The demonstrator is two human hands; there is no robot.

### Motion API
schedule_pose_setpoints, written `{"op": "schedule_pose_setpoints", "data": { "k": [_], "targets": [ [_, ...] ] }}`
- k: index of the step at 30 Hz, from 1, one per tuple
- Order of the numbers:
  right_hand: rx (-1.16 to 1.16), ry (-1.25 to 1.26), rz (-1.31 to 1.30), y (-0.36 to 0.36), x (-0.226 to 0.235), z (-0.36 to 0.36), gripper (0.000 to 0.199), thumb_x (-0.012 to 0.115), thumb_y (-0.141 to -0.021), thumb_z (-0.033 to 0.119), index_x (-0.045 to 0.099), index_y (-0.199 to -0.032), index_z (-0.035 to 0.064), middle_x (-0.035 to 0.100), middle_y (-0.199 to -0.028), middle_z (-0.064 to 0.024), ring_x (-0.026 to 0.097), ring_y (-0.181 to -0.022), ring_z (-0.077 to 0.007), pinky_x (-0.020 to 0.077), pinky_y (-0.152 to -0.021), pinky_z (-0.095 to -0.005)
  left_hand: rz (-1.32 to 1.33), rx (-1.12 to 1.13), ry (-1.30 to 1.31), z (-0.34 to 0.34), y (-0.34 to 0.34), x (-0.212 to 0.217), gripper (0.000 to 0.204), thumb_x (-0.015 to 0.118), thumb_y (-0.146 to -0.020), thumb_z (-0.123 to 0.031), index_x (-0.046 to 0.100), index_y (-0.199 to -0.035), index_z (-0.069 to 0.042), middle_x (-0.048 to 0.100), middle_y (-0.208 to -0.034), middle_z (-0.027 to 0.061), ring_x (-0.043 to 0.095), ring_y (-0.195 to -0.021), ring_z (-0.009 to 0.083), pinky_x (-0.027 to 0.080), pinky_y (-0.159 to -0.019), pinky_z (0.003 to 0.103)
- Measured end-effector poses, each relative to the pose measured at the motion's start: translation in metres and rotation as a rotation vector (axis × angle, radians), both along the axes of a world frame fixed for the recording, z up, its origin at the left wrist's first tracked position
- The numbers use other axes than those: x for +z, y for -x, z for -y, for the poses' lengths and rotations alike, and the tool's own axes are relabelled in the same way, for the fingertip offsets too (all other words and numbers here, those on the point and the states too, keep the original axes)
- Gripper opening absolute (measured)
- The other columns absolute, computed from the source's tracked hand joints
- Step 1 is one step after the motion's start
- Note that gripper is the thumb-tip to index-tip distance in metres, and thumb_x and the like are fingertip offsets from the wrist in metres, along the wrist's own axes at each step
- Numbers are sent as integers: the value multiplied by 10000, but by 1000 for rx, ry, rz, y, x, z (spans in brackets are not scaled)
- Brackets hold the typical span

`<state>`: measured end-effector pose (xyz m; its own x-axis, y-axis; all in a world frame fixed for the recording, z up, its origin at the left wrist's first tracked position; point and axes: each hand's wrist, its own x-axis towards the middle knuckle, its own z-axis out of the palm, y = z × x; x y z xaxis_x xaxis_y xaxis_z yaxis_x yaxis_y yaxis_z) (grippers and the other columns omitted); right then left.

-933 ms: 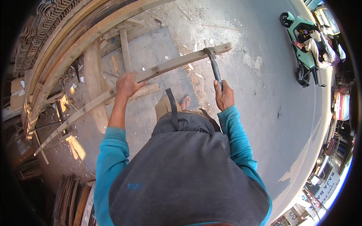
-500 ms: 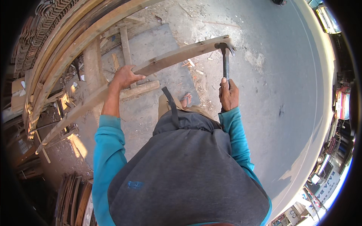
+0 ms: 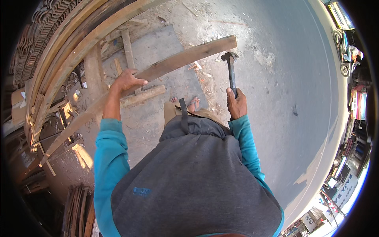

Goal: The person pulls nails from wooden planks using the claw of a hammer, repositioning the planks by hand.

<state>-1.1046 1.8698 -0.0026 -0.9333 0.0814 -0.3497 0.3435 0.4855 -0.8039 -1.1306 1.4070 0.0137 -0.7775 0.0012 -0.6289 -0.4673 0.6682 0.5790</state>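
Far left, stacked beams. The left hand, grip curled round the plank, presumably steadies its slant from near left to far centre. The right hand, grip closed on the hammer by its handle, leaves the head free beside the plank's end.
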Motion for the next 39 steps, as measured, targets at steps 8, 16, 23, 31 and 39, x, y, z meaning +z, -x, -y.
{"op": "schedule_pose_setpoints", "data": {
  "k": [8,16,23,31,39],
  "targets": [
    [-36,240,-30,11,-9,7,415,604,-961,210,535,-1306,-9,586,-735,-54,517,-529,-112,423,-462,-277,-86,-75,223,-1,-9,15,855,847,-607,-595,698,-1219,-16,691,-1188,256,663,-1120,387,516,-979,437],
    [68,921,149,30,30,-13,471,549,-927,258,561,-1286,-46,691,-970,-205,730,-810,-303,588,-606,-337,-154,-69,398,-14,-43,7,809,808,-640,-648,701,-1248,-125,706,-1178,206,664,-1115,384,521,-971,457],
    [129,656,-42,41,87,3,629,673,-931,403,484,-1325,-49,705,-999,-202,735,-921,-330,615,-657,-369,-432,-33,555,-31,-73,-30,627,824,-698,-573,729,-1133,-131,726,-1010,175,694,-995,357,558,-850,473],
    [194,-294,-438,77,117,4,372,739,-908,358,709,-1078,29,630,-1047,-136,643,-964,-270,522,-824,-413,-455,-8,551,-24,-58,-23,537,838,-703,-500,709,-1031,-95,710,-904,187,696,-880,377,549,-754,487],
    [-258,575,-683,113,178,61,230,657,-962,155,488,-827,76,478,-699,-29,488,-629,-136,449,-622,-301,-450,8,473,-25,-60,-34,529,830,-715,-516,711,-1033,-110,701,-911,193,678,-918,378,531,-790,497]
  ]
}}
